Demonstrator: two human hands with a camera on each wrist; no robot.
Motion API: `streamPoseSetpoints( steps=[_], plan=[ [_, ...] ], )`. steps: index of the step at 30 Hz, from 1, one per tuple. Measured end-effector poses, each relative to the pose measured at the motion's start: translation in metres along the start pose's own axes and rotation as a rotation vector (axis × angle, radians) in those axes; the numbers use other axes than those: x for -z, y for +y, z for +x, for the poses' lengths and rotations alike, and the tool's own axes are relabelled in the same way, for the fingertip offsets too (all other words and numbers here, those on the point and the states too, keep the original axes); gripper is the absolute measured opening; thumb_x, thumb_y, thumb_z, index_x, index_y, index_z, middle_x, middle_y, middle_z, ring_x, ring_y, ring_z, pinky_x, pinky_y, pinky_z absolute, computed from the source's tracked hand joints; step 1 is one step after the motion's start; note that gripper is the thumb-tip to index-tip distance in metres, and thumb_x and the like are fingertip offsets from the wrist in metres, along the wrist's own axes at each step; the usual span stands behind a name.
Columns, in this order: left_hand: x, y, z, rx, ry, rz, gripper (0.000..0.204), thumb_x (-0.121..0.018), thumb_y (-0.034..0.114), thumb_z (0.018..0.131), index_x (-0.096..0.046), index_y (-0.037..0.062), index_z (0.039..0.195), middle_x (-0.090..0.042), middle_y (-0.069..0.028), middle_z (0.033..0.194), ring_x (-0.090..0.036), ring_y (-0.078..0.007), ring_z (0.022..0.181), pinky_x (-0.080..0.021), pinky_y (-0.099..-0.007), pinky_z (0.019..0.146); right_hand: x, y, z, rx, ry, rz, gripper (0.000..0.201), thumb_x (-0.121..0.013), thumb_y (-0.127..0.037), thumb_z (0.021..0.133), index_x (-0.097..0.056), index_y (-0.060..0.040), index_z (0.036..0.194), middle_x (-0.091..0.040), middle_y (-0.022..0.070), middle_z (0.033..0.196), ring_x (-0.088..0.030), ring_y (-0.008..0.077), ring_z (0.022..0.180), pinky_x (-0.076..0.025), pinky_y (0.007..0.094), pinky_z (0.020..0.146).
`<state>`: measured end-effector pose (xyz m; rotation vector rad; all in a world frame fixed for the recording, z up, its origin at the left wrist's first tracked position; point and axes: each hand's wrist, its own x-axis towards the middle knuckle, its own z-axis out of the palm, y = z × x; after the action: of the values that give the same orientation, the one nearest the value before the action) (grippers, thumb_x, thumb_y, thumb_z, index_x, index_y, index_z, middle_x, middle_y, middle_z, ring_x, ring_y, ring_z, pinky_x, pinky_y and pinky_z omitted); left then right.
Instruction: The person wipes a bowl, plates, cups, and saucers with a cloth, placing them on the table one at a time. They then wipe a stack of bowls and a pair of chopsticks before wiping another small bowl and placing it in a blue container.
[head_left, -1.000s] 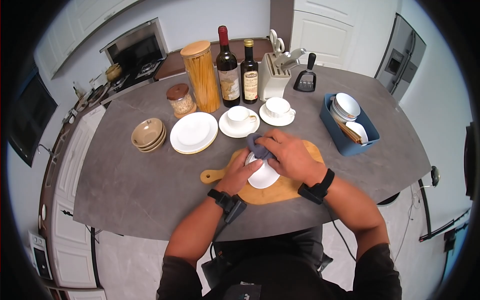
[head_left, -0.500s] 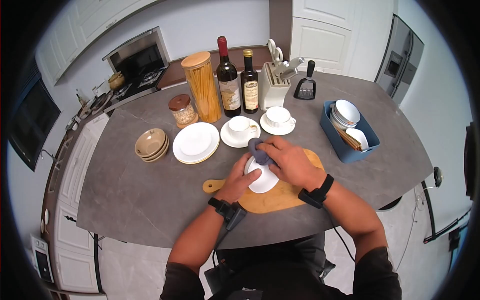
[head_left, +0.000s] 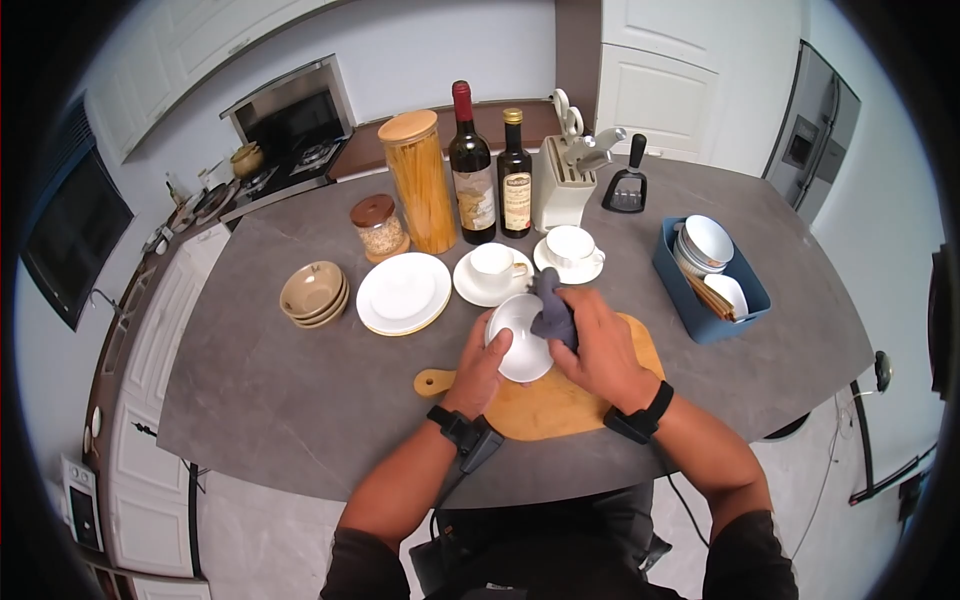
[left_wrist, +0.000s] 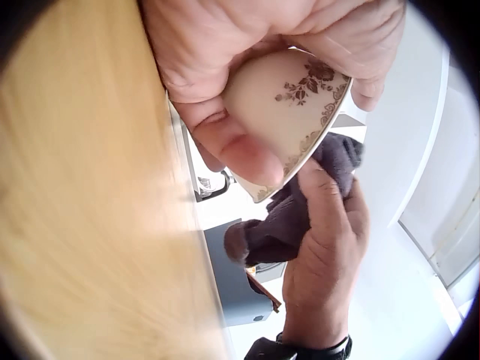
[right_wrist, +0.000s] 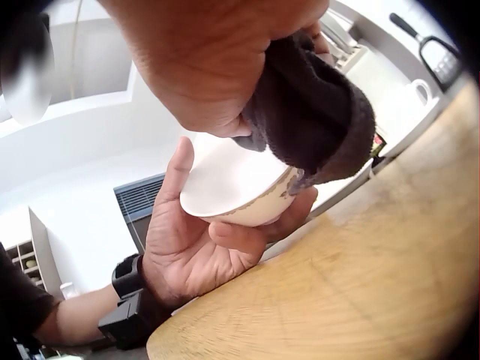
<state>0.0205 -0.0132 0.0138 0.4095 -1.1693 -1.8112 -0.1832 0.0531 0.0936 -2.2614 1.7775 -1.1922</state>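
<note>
A white bowl is held above the wooden cutting board, its inside facing the head camera. The left hand grips it from the left side, thumb at the rim. Brown flowers and a patterned rim band mark the outside of the bowl in the left wrist view. The right hand pinches a dark grey cloth that lies over the bowl's right rim. In the right wrist view the cloth hangs folded over the rim, hiding part of it.
Behind the board stand two cups on saucers, with white plates and brown bowls to the left. A blue bin holds bowls at the right. Bottles, a pasta jar and a knife block stand farther back.
The bowl has turned so that its inside now shows to the head camera. The right hand and cloth have shifted right along its rim. The head view has moved slightly.
</note>
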Motion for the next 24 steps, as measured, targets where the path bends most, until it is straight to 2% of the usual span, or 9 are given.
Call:
streamPoseSetpoints(
  steps=[2,4,5,8,13,15,19,22,24],
  plan=[
    [0.001,0.0,-0.001,0.024,-0.031,-0.008,0.073,-0.066,0.047,0.107,-0.037,0.0066,0.159,-0.058,-0.01,0.142,-0.068,-0.0195,0.118,-0.065,-0.0387,0.076,0.003,-0.004,0.002,0.388,0.027,-0.051,0.06,-0.081,-0.011,0.08,-0.059,-0.0023,0.135,-0.062,0.0213,0.131,-0.064,0.0419,0.112,-0.054,0.0497,0.095],
    [0.001,-0.006,0.002,-0.012,-0.031,-0.057,0.072,-0.063,0.05,0.108,-0.037,0.0063,0.159,-0.056,-0.0101,0.146,-0.063,-0.0197,0.128,-0.061,-0.0386,0.095,-0.004,-0.008,-0.002,0.39,-0.053,-0.061,0.065,-0.081,-0.009,0.076,-0.06,-0.0031,0.137,-0.061,0.0199,0.132,-0.062,0.0397,0.116,-0.053,0.0479,0.1],
    [0.005,-0.013,0.007,-0.059,-0.057,-0.052,0.071,-0.063,0.048,0.108,-0.037,0.006,0.16,-0.054,-0.0099,0.149,-0.056,-0.0189,0.135,-0.05,-0.0371,0.112,-0.014,-0.005,-0.004,0.366,-0.098,-0.062,0.064,-0.081,-0.008,0.076,-0.061,-0.0028,0.136,-0.061,0.02,0.133,-0.062,0.0405,0.117,-0.053,0.0478,0.101],
    [0.009,-0.016,0.01,-0.066,-0.042,0.094,0.069,-0.065,0.046,0.108,-0.039,0.0057,0.159,-0.054,-0.0093,0.15,-0.054,-0.0177,0.136,-0.044,-0.0364,0.117,-0.035,-0.004,-0.005,0.335,-0.137,0.0,0.061,-0.08,-0.007,0.077,-0.062,-0.001,0.135,-0.061,0.021,0.135,-0.062,0.0425,0.122,-0.053,0.0479,0.104],
    [0.013,-0.018,0.006,-0.04,0.005,0.005,0.077,-0.067,0.054,0.105,-0.041,0.0025,0.155,-0.056,-0.0113,0.148,-0.057,-0.0208,0.136,-0.047,-0.0389,0.116,-0.027,-0.003,0.0,0.367,-0.264,0.181,0.051,-0.076,-0.005,0.074,-0.068,-0.0001,0.124,-0.067,0.0188,0.125,-0.063,0.0421,0.118,-0.053,0.0493,0.101],
    [0.014,-0.017,0.005,-0.017,-0.048,-0.024,0.066,-0.069,0.038,0.107,-0.042,0.0044,0.157,-0.056,-0.0085,0.145,-0.056,-0.0161,0.132,-0.045,-0.0344,0.114,-0.016,-0.001,0.002,0.389,-0.352,0.206,0.049,-0.076,-0.005,0.073,-0.07,-0.0011,0.121,-0.069,0.017,0.12,-0.064,0.0413,0.116,-0.053,0.0495,0.098],
    [0.006,-0.012,0.001,-0.008,-0.027,0.034,0.063,-0.067,0.034,0.108,-0.042,0.0037,0.157,-0.057,-0.0085,0.144,-0.055,-0.0158,0.132,-0.044,-0.0325,0.115,0.003,0.002,0.005,0.507,-0.464,0.076,0.047,-0.077,-0.007,0.069,-0.071,-0.0036,0.116,-0.07,0.0154,0.114,-0.065,0.04,0.107,-0.053,0.0491,0.095],
    [0.002,-0.007,0.001,-0.043,0.037,0.003,0.06,-0.064,0.034,0.109,-0.042,0.0043,0.156,-0.058,-0.0099,0.142,-0.06,-0.0184,0.127,-0.054,-0.0378,0.104,0.012,0.008,0.005,0.524,-0.394,0.034,0.049,-0.075,-0.007,0.068,-0.07,-0.0038,0.117,-0.07,0.0161,0.116,-0.065,0.041,0.105,-0.053,0.0497,0.096],
    [0.002,0.002,0.0,0.038,0.037,-0.093,0.058,-0.06,0.033,0.109,-0.042,0.0049,0.156,-0.059,-0.0124,0.143,-0.066,-0.0237,0.123,-0.063,-0.0453,0.087,0.015,0.014,0.008,0.517,-0.32,0.03,0.051,-0.074,-0.006,0.068,-0.07,-0.0038,0.118,-0.07,0.0161,0.116,-0.065,0.042,0.104,-0.053,0.0499,0.096]
  ],
)
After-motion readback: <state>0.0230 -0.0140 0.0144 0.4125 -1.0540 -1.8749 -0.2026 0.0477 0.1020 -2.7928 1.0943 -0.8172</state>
